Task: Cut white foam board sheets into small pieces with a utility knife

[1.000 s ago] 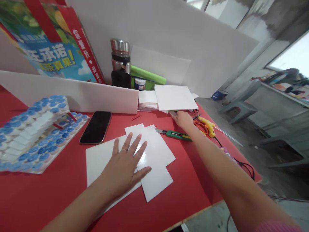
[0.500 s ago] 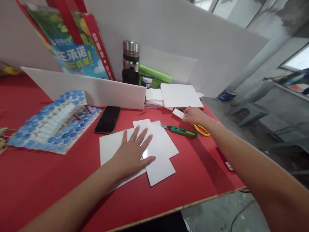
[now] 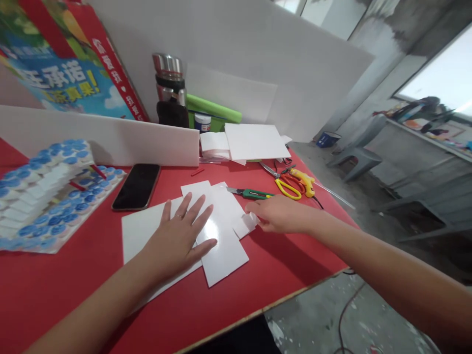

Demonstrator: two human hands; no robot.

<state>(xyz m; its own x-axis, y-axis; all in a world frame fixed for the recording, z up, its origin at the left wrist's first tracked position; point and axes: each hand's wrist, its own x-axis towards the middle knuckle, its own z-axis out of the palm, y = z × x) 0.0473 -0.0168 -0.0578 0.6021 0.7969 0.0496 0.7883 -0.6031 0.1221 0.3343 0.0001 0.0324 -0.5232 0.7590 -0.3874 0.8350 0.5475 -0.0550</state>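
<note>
My left hand [image 3: 179, 236] lies flat with fingers spread on overlapping white sheets [image 3: 221, 246] on the red table [image 3: 280, 265]. My right hand [image 3: 278, 215] pinches a small white piece [image 3: 250, 221] at the right edge of those sheets. A green utility knife [image 3: 250, 193] lies just beyond my right hand. Yellow-handled scissors [image 3: 285, 186] and a yellow glue gun [image 3: 304, 182] rest farther right.
A black phone [image 3: 136, 186] lies left of the sheets. A structure of blue-capped bottles [image 3: 47, 191] stands at far left. A long white board [image 3: 103, 140], a steel flask [image 3: 168, 91], a green roll [image 3: 214, 109], stacked white sheets [image 3: 254, 141] and a printed bag [image 3: 62, 73] line the back. The table edge runs near right.
My right hand drew back from the stack near the scissors with a small white piece and brought it to the right edge of the sheets. My left hand stayed flat.
</note>
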